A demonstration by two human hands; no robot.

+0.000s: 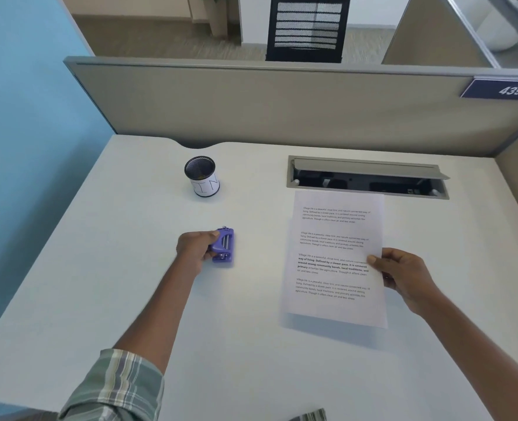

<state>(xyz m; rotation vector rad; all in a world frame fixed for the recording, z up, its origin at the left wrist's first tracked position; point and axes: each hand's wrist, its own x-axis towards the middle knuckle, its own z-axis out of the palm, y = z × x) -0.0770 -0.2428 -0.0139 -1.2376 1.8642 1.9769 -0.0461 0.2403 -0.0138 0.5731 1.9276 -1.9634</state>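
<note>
White desk (130,299); grey partition (282,110); blue wall (23,117); carpeted floor (160,41).

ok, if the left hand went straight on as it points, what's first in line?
The left hand grips the hole punch; past that, bare desk, probably passing right of the cup to the partition. Depth unclear.
</note>
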